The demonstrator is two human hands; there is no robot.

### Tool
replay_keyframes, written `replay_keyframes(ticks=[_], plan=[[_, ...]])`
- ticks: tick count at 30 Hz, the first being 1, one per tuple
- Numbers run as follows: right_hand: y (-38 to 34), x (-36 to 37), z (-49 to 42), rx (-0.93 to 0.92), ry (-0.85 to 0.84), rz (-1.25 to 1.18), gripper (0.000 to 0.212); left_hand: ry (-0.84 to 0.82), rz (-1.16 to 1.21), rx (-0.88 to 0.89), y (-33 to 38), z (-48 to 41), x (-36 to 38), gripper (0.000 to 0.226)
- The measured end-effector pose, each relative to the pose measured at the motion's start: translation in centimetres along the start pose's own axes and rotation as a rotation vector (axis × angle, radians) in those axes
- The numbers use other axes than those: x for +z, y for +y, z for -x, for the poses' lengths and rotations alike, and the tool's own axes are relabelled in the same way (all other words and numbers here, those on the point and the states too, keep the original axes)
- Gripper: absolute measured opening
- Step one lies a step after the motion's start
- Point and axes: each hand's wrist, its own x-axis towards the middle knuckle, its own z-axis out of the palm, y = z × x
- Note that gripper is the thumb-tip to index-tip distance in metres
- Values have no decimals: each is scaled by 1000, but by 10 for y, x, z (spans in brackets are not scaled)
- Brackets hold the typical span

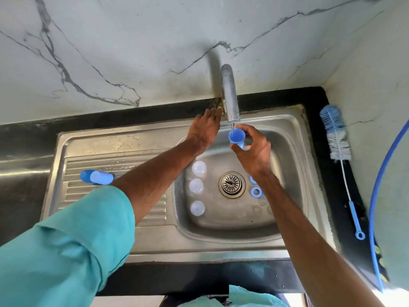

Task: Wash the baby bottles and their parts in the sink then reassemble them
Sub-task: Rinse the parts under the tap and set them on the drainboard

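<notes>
Head view showed the right hand [254,151] with fingers curled round a blue cap [236,137] under the tap [230,96], over the sink [294,134]. Light, stiff, wet plastic, probably slippery; best pinched by its sidewall. The left hand [204,131] stretched to the tap's base, grip unclear.

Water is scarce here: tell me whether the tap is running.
Running: a thin stream falls from the tap into the blue cap held beneath it by the right hand.

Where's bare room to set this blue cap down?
The drainboard is mostly bare behind the blue caps lying on it. The basin is crowded: clear bottles left of the drain, blue rings to its right.
</notes>
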Motion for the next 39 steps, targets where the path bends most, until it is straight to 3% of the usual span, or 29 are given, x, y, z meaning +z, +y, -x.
replay_keyframes(ticks=[4,6,22,24,25,27,29,34,37,39], plan=[[-5,0,1,-42,-81,49,50,-25,38,22,-6,1,1,72],[-5,-1,-2,-12,-25,47,48,-21,48,20,-9,2,2,77],[-9,2,-3,65,-46,-48,43,94,237,39,-6,1,19,80],[-9,8,-8,237,-117,-200,33,75,442,18,-9,3,23,89],[-9,11,-10,414,-154,-322,26,85,611,-18,-9,6,26,90],[-7,13,-12,819,-232,-609,27,222,928,-185,1,20,33,72],[2,15,-13,1044,-255,-834,45,394,1154,-367,24,41,30,42],[19,22,-18,1116,-210,-1055,50,300,1584,-259,67,53,21,29],[19,25,-14,1102,-293,-967,57,225,1574,-368,79,37,16,26],[15,27,-10,1092,-288,-959,59,86,1565,-455,84,22,13,30]])
